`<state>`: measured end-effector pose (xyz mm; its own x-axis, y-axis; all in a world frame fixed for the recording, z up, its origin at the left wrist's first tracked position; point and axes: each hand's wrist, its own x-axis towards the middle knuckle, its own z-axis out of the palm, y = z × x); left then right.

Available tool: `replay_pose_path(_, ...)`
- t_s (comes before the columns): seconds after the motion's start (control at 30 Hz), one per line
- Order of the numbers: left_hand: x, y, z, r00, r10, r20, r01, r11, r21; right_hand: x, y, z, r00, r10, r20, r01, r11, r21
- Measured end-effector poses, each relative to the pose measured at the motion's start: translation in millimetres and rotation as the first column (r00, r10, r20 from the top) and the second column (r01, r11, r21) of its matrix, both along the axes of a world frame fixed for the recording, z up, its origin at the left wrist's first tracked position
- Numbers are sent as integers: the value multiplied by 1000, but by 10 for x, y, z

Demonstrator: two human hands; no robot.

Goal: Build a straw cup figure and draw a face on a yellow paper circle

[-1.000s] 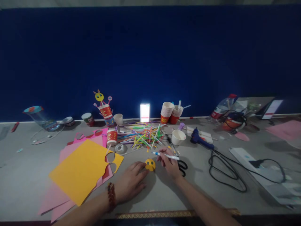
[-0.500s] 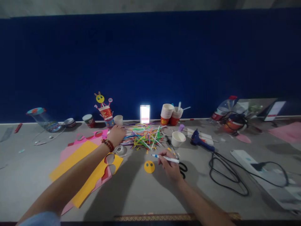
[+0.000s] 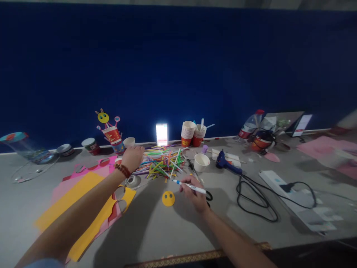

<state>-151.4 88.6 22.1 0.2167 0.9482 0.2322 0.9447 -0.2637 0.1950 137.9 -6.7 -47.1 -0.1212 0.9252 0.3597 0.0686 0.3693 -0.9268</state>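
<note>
My right hand [image 3: 194, 193] grips a white marker [image 3: 193, 187] with its blue tip uncovered and pointing left. Just below that tip a yellow paper circle [image 3: 168, 199] with two dark eye spots lies flat on the table. My left hand [image 3: 133, 159] reaches over the left end of a pile of coloured pipe cleaners or straws [image 3: 164, 163], close to a small white paper cup [image 3: 129, 142]; its fingertips are mostly hidden. Black scissor handles [image 3: 209, 197] stick out from under my right hand. A paper-cup figure [image 3: 112, 136] with a yellow face stands behind my left hand.
Stacked red paper cups [image 3: 188, 132], a lit phone [image 3: 162, 134] and a white cup [image 3: 202, 162] stand mid-table. At right lie a blue glue gun [image 3: 227, 163] and a power strip [image 3: 295, 203]. Yellow sheets [image 3: 69, 197] lie left. Another person's arm [image 3: 348, 121] shows far right.
The view has shifted, moving most things leftward in the picture. My right hand still holds the marker beside the yellow circle. Another person's arm has come in at the far right.
</note>
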Motion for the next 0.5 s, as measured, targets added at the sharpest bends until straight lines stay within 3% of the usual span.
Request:
replay_pose_path(0.13, 395, -590, -102, 945, -103, 312, 125, 991, -52, 7, -84, 5, 993, 53, -110, -61, 995, -74)
replay_pose_path(0.17, 503, -725, -149, 760, -102, 642, 239, 962, -130, 4, -110, 6, 989, 70, -132, -81, 993, -80)
replay_pose_path(0.2, 601, -839, -195, 513, -12, 858, 331, 925, -185, 1, -134, 8, 986, 84, -143, -96, 992, -79)
replay_pose_path(0.27, 751, -994, -268, 122, 245, 962, 427, 862, -274, -6, -170, 17, 985, 96, -141, -107, 992, -67)
replay_pose_path(0.3, 801, -1036, -293, 3, 343, 939, 445, 841, -309, -8, -180, 25, 986, 94, -138, -104, 992, -65)
replay_pose_path(0.37, 860, -1073, -326, -100, 441, 892, 442, 823, -357, -10, -185, 43, 988, 76, -138, -87, 993, -75)
replay_pose_path(0.5, 908, -1084, -350, -96, 431, 897, 419, 835, -357, -7, -163, 76, 989, 60, -133, -72, 994, -84)
